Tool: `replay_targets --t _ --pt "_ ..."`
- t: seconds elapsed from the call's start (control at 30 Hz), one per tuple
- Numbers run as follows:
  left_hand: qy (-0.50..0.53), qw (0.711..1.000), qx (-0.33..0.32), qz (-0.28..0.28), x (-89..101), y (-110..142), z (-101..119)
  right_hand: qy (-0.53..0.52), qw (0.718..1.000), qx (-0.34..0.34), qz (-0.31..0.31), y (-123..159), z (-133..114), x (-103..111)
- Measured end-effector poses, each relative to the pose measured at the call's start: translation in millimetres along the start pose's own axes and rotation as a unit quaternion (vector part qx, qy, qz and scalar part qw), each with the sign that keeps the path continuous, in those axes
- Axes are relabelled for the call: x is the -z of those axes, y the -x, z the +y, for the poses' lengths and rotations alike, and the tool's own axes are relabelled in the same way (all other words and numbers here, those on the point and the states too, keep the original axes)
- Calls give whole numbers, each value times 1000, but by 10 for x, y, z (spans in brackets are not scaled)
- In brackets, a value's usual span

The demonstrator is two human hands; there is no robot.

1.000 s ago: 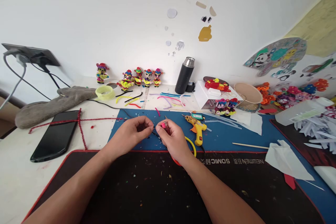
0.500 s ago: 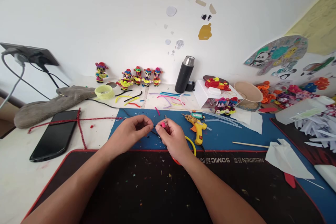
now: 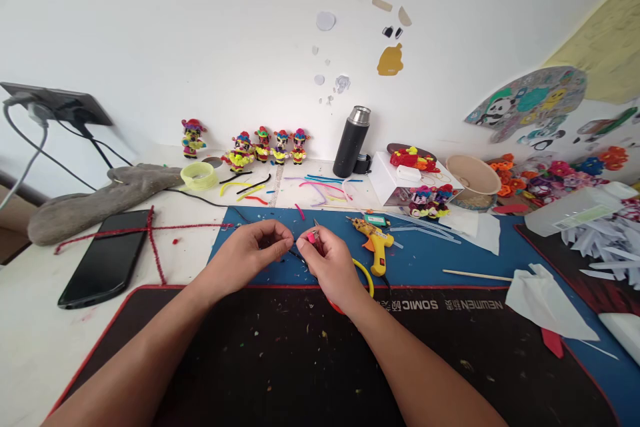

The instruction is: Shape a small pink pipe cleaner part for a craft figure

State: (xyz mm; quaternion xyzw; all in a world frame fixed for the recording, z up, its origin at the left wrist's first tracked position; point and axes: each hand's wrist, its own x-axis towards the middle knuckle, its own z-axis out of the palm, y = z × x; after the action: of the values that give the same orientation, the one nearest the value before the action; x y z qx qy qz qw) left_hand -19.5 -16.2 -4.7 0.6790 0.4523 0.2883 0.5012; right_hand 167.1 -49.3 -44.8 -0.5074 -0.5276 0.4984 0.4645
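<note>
Over the front edge of the blue mat [image 3: 425, 253], my two hands almost meet at the fingertips. My left hand [image 3: 255, 252] is closed in a pinch; what it holds is too small to name. Closed as well, my right hand [image 3: 333, 263] has a small pink-and-red piece [image 3: 313, 238] at its fingers. Scissors [image 3: 369, 277] with yellow and red handles show around this hand, a pointed metal tip sticking out beyond the fingers. A thin dark strand [image 3: 297, 255] appears between the hands. Right of them lies a yellow glue gun [image 3: 379, 247].
A black desk pad [image 3: 280, 353] covers the front. Further back are pipe cleaner pieces [image 3: 320, 185], several small figures [image 3: 242, 150], a black flask [image 3: 352, 141] and a white box [image 3: 390, 180]. A phone [image 3: 105, 267] lies left under red pipe cleaners [image 3: 185, 227]; tissue [image 3: 543, 307] lies right.
Both hands keep nearly the same place and pinch. The left fingertips shift very slightly; nothing else visibly moves.
</note>
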Motion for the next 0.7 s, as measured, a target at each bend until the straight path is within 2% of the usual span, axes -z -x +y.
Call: replay_targets --t 0.7 --pt "-22 1000 -17 10 -18 -2 -66 11 1000 -3 -7 6 7 -8"
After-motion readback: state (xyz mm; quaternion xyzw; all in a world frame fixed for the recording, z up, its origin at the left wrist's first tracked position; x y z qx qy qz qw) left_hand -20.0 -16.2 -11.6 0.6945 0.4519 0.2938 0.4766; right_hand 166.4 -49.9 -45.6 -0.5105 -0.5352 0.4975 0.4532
